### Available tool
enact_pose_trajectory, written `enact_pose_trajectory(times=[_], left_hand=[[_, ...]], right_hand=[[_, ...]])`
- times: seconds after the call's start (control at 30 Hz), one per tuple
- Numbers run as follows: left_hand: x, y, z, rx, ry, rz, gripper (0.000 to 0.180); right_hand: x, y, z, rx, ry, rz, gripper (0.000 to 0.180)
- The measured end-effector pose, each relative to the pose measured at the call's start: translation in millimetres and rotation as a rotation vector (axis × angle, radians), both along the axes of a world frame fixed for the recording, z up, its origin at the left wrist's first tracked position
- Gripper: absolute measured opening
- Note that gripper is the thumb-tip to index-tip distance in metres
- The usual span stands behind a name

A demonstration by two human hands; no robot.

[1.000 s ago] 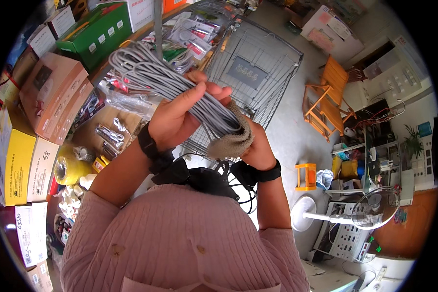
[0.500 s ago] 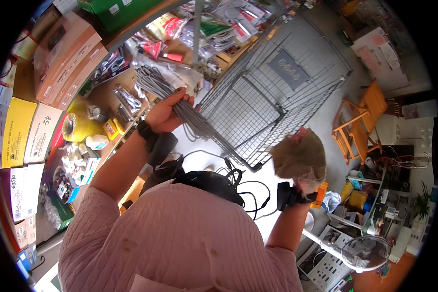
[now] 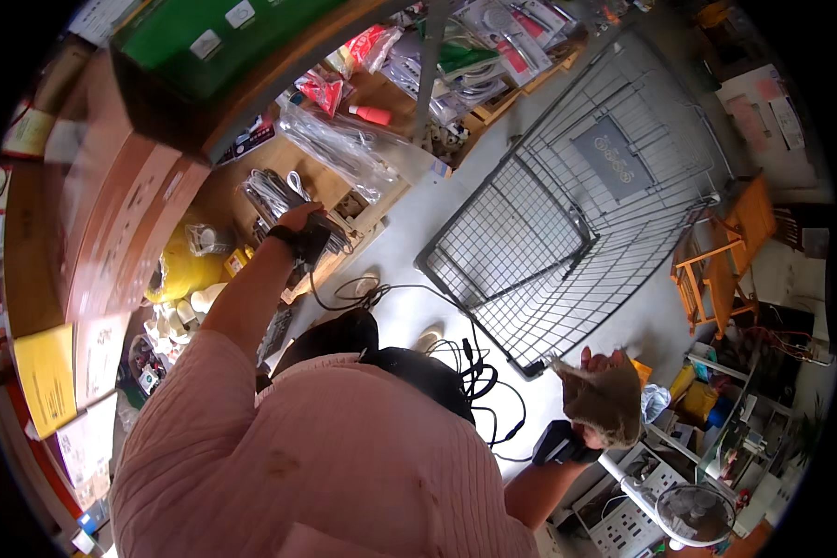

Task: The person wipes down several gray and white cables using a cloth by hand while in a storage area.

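Note:
My left hand (image 3: 299, 218) is over the wooden shelf at the left, closed round a bundle of grey cable (image 3: 272, 192). The bundle's ends stick out on both sides of the hand, which partly hides its middle. In my right hand (image 3: 604, 359), low at the right, is a brown cloth (image 3: 602, 402). Its fingertips show above the cloth, and the palm is covered. Each wrist wears a black strapped device.
Clear plastic packets (image 3: 335, 149) and a red bottle (image 3: 370, 114) lie on the shelf. A grey wire shopping cart (image 3: 530, 242) stands ahead. Stacked cartons (image 3: 126, 232) rise at the left. Black cables (image 3: 479, 377) hang before me; an orange folding chair (image 3: 716, 279) is at the right.
My left hand has carried the grey cable bundle left, down to the shelf. My right hand has moved down and slightly right with the brown cloth. The view has shifted.

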State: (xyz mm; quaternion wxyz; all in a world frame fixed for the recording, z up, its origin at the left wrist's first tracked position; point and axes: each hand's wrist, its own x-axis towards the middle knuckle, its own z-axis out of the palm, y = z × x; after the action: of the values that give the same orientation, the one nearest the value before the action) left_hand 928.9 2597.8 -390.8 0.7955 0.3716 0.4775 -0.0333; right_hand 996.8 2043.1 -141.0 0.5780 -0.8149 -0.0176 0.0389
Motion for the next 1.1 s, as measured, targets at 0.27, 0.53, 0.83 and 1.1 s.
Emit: enact_pose_trajectory(times=[0.27, 0.53, 0.83, 1.1], left_hand=[[51, 86, -107, 0.252, 0.256, -0.053, 0.028], [93, 126, -158, 0.488, 0.465, -0.263, 0.040], [88, 130, -130, 0.634, 0.797, -0.199, 0.051], [109, 110, -97, 0.980, 1.021, -0.283, 0.062]], right_hand=[[30, 55, -31, 0.047, 0.300, 0.175, 0.034], [57, 133, -32, -0.597, 0.591, 0.011, 0.019], [80, 140, -21, 0.475, 1.121, -0.567, 0.018], [46, 104, -58, 0.808, 0.702, -0.851, 0.019]])
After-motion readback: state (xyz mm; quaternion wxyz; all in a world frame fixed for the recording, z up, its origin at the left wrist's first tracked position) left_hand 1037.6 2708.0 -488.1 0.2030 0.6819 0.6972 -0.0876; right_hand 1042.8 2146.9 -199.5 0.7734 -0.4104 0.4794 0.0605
